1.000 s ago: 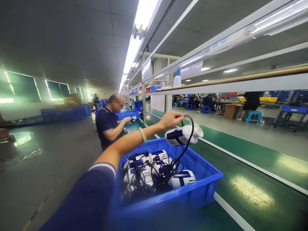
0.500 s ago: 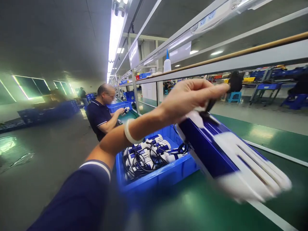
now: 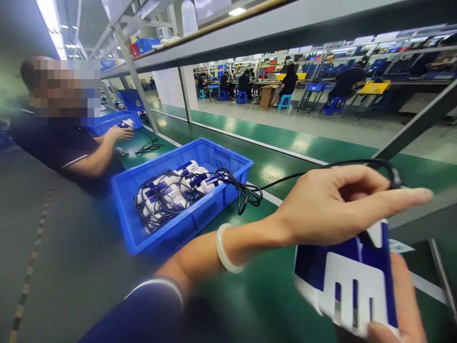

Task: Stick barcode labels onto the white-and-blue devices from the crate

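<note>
At the right, a blue-and-white plastic device (image 3: 332, 267) with slots in its white face hangs tilted over the green bench. My right hand (image 3: 407, 295) grips its lower right edge, thumb on the front. Above it my left hand (image 3: 332, 205), with a pale bangle on the wrist, has its fingers closed at the device's cable end. A black cable (image 3: 285, 182) loops behind this hand to its fingertips; the exact grip is partly hidden. The cable's tied coil (image 3: 246, 190) hangs at the rim of a blue bin (image 3: 185, 224), which holds several similar devices with tangled black cables.
To the left a co-worker (image 3: 82, 157) stands at the bench, hands over another blue bin (image 3: 114, 121). A coiled cable (image 3: 148, 146) lies near them. A shelf (image 3: 228, 40) with a bottle runs overhead, its slanted metal post (image 3: 414, 126) at right.
My view has turned right and down. The device has swung from sloping sideways to hanging upright, and my right hand has come into view on it. The cable coil now shows at the bin's rim.
</note>
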A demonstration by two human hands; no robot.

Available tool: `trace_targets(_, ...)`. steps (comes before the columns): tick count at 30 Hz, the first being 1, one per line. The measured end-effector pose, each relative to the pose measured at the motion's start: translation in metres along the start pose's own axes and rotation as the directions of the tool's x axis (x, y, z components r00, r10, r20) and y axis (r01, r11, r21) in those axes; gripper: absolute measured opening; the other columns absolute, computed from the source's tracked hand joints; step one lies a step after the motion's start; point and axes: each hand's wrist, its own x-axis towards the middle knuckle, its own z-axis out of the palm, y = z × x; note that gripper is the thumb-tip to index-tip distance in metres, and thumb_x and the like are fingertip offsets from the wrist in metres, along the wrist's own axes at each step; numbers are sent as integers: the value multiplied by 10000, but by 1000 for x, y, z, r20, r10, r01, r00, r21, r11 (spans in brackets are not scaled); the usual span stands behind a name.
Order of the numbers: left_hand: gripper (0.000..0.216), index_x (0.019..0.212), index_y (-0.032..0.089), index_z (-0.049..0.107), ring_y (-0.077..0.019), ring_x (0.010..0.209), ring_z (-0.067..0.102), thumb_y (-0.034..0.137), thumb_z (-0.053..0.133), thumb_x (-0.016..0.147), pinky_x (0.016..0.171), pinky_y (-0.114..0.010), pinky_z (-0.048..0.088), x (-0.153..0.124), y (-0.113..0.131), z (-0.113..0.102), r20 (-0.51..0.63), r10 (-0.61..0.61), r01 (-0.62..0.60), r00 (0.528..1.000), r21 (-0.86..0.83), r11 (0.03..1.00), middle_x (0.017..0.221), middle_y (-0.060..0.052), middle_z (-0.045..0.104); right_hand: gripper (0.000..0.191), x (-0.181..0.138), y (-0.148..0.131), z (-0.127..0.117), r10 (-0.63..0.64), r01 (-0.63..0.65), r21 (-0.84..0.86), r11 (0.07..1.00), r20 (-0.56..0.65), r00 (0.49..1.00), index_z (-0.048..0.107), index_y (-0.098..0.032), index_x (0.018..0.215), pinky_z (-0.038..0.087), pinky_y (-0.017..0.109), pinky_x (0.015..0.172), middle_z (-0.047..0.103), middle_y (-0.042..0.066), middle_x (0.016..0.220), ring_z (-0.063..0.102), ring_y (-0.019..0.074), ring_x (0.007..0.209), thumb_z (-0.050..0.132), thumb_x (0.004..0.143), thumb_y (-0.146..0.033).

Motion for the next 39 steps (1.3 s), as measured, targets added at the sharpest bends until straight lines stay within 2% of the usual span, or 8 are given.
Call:
trace_targets(3,421,597,166,443,-50,520,307,503,643,750,487,-240,252,-11,-42,-13,-2,-78,78,997,26,997,559,54,353,864,-20,18,13,206,-209,291,934,38,978,317,-369,1445,462,556,888,393,99,1430,505,401,1163,697,690,-551)
trace_targets(8,381,636,150,492,-48,514,317,482,635,758,490,-213,260,-39,-120,-44,-8,-254,253,967,124,959,542,60,378,1042,-35,71,26,440,-470,301,830,165,883,75,-384,1487,451,552,917,431,111,1398,502,345,1186,759,706,-471)
trace_targets(12,351,644,145,518,-54,519,358,458,621,765,502,-202,280,-52,-156,-69,-26,-341,339,940,192,921,548,53,417,1040,-24,84,20,373,-378,129,917,65,926,65,-374,1486,345,552,1024,374,98,1433,414,315,1270,752,715,-501)
trace_targets(16,343,659,138,543,-66,531,425,457,608,768,519,-200,325,-49,-179,-90,-41,-400,400,916,195,896,575,31,487,696,-4,77,10,198,-205,-90,975,-84,977,411,-304,1361,320,503,1059,479,86,1332,478,290,1202,697,762,-513)
trace_targets(22,335,691,143,547,-83,566,470,462,615,769,564,-218,376,-46,-195,-105,6,-401,399,916,106,911,624,18,519,235,17,73,0,98,-96,-186,978,1,995,628,-228,928,481,225,865,575,31,1111,581,156,941,687,809,-422)
trace_targets(26,260,646,154,559,-129,795,543,365,590,795,805,-260,418,-51,-190,-114,-107,-259,280,960,332,901,787,-21,584,180,21,65,-3,122,-100,-190,977,109,986,641,-229,930,527,176,710,597,20,924,600,126,765,686,826,-369)
trace_targets(30,329,644,171,589,-148,876,559,338,427,876,831,-261,416,-57,-187,-119,-74,-360,352,930,457,817,777,-17,607,164,17,52,0,168,-118,-267,956,173,971,666,-217,917,543,183,660,615,35,850,599,140,720,693,817,-345)
trace_targets(39,411,608,165,515,-115,706,566,357,351,932,814,-271,461,-68,-201,-106,-230,-275,327,934,236,915,693,-2,584,185,13,28,23,226,-117,-396,911,242,943,728,-204,801,550,193,551,649,55,837,604,154,628,721,761,-385)
